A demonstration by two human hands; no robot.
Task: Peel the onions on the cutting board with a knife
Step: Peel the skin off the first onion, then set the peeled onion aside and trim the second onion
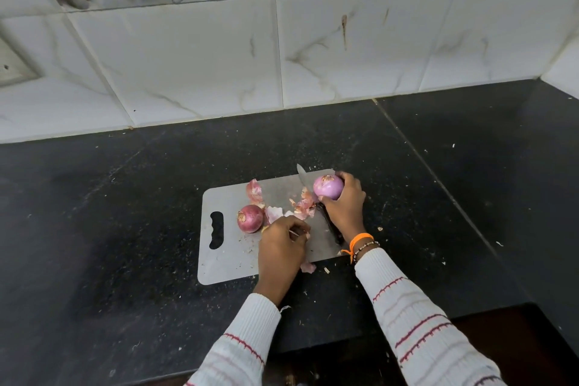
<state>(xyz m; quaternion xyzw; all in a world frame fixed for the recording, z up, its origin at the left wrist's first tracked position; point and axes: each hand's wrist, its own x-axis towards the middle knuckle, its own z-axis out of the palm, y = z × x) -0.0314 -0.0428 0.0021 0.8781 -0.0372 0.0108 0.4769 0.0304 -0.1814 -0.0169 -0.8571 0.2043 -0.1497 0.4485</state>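
Observation:
A grey cutting board (pixel 225 263) lies on the black counter. My right hand (pixel 346 208) grips a peeled, pale purple onion (pixel 328 187) at the board's far right corner. The knife (pixel 302 180) lies on the board under that hand, blade tip pointing away and black handle (pixel 332 226) running back beneath my wrist. An unpeeled red onion (pixel 250 218) rests on the board's left part, near the handle hole. My left hand (pixel 282 247) hovers over the board's middle, just right of that onion, its fingers pinched on a thin scrap of onion skin (pixel 294 232). Loose skins (pixel 302 205) lie between the onions.
The tiled wall (pixel 282 56) rises behind the counter, and a second wall closes the right corner. The counter's front edge (pixel 344 343) is just below my forearms. More skin bits (pixel 307 266) lie off the board's near edge, with crumbs scattered to the right.

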